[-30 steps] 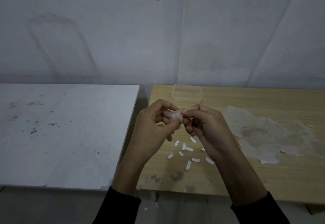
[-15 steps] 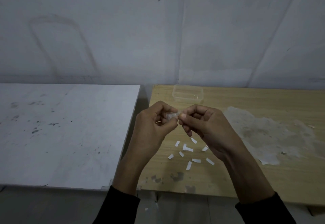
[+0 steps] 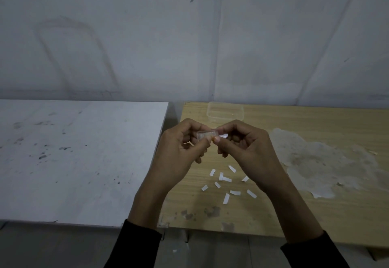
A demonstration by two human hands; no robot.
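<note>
We log left grip (image 3: 181,152): pinching small clear piece (image 3: 205,135) | right grip (image 3: 246,147): pinching the piece's other end | piece position: held between both grips, above wooden worktop (image 3: 315,204) | white slips (image 3: 228,180): scattered on worktop beneath | clear tub (image 3: 225,112): just behind the grips.

Wooden table (image 3: 315,215): white paper strips (image 3: 235,192), clear container (image 3: 211,113); white table (image 3: 73,162) beside.

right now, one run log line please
left hand pinches small clear piece | right hand pinches its other end | white strips on wooden table
</note>
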